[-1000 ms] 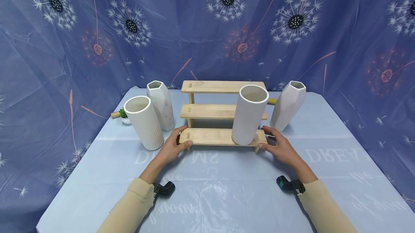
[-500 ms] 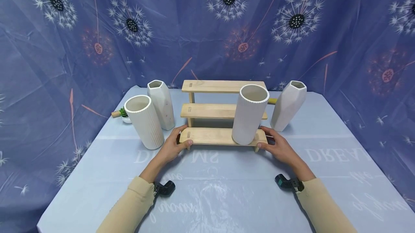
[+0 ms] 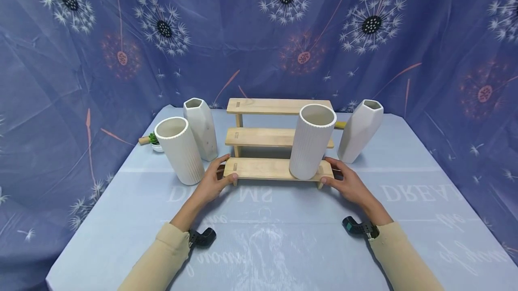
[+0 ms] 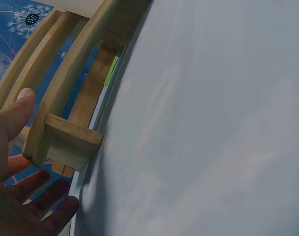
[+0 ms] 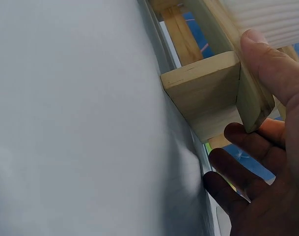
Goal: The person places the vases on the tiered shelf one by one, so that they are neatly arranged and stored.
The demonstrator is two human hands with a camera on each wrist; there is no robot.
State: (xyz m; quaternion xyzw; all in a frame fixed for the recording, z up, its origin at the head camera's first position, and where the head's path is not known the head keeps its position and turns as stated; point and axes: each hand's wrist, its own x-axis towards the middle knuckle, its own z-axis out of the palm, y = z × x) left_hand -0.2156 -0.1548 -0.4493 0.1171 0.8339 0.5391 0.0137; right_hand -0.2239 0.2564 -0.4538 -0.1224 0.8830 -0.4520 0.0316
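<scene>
A three-tier wooden display shelf (image 3: 259, 167) stands mid-table, and a white ribbed vase (image 3: 310, 147) stands upright toward the right of its lowest tier. At the shelf's left end is my left hand (image 3: 212, 184), thumb along the front edge. In the left wrist view its fingers (image 4: 48, 189) are spread loosely below the board's end, not wrapped round it. My right hand (image 3: 349, 185) holds the opposite end between its thumb (image 5: 257, 44) on the front edge and fingers at the board's end. The tips behind the shelf are partly hidden in the head view.
Left of the shelf stand another ribbed vase (image 3: 180, 151) and a faceted white vase (image 3: 201, 129). A second faceted vase (image 3: 360, 131) is at the right. A small potted plant (image 3: 155, 142) and a yellow object (image 3: 340, 125) lie farther back. A patterned curtain (image 3: 243, 34) hangs behind the table.
My left hand has eased slightly left, its fingertips drawing off the shelf's corner. The right hand stays almost where it was. The shelf and vases keep their places.
</scene>
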